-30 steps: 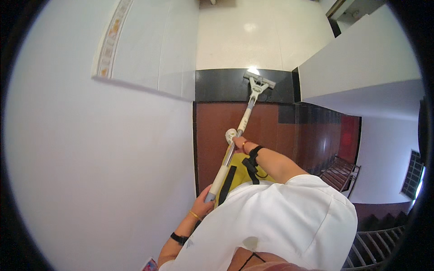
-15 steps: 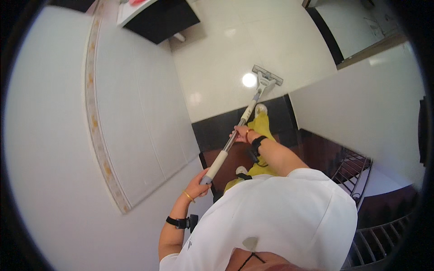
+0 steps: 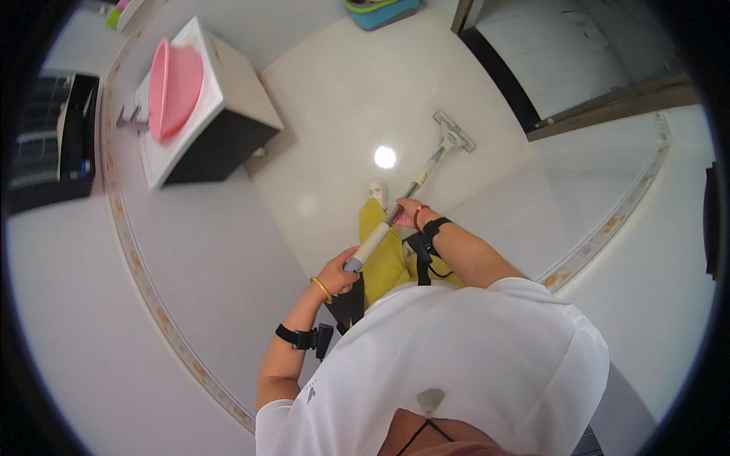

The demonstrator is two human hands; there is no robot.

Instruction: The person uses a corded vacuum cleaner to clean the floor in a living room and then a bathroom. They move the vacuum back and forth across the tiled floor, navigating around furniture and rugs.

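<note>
A sponge mop (image 3: 427,169) with a pale handle and a metal shaft slants from my body out to the right. My left hand (image 3: 337,271) is closed round the grey top end of its handle. Farther down, my right hand (image 3: 407,213) wraps the metal shaft. The flat mop head (image 3: 455,132) rests on the pale tiled floor ahead, turned at an angle to the shaft. My foot in a white shoe (image 3: 377,191) stands on the floor left of the shaft.
At left is a washbasin cabinet (image 3: 220,144) with a pink basin (image 3: 176,90) on top and a tap (image 3: 134,120). A blue bucket (image 3: 382,15) stands at the far wall. A doorway with a dark sill (image 3: 498,80) opens at far right. Tiled walls flank me.
I have moved forward over the dark sill onto the pale floor, mop in both hands. The washbasin cabinet now shows more fully, and the pink basin and blue bucket have come into view.
</note>
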